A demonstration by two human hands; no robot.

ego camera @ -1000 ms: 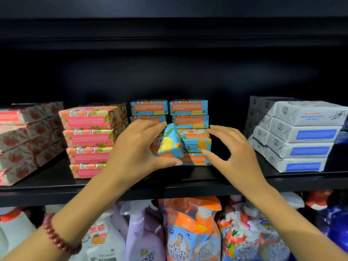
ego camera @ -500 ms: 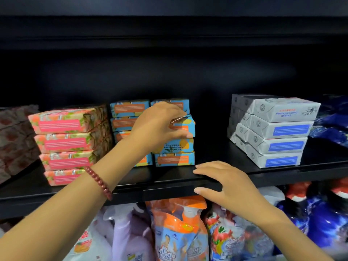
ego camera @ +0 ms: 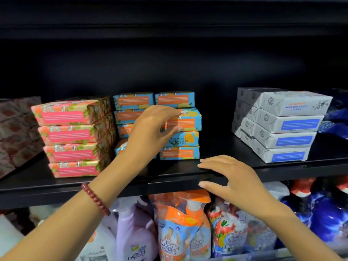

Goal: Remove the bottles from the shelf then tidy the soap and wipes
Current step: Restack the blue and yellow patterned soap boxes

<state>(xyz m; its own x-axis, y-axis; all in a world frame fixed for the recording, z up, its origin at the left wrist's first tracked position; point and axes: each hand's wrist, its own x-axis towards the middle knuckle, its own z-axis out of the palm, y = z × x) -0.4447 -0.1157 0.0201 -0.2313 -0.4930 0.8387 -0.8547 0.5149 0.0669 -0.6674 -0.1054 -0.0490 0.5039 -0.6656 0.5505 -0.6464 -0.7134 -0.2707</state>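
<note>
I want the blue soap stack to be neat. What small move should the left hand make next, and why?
Probably slide the top blue box slightly left: it overhangs the two boxes below on the right, and the left hand holds it.

Soap stacks in a row on the black metal shelf (ego camera: pixel 56 183).
At left stand pink floral paper-wrapped soap boxes (ego camera: pixel 69 134), in the middle blue-and-orange soap boxes (ego camera: pixel 178 153), at right white paper soap boxes (ego camera: pixel 286 129); plastic spray bottles and refill pouches (ego camera: pixel 180 232) sit below.
</note>
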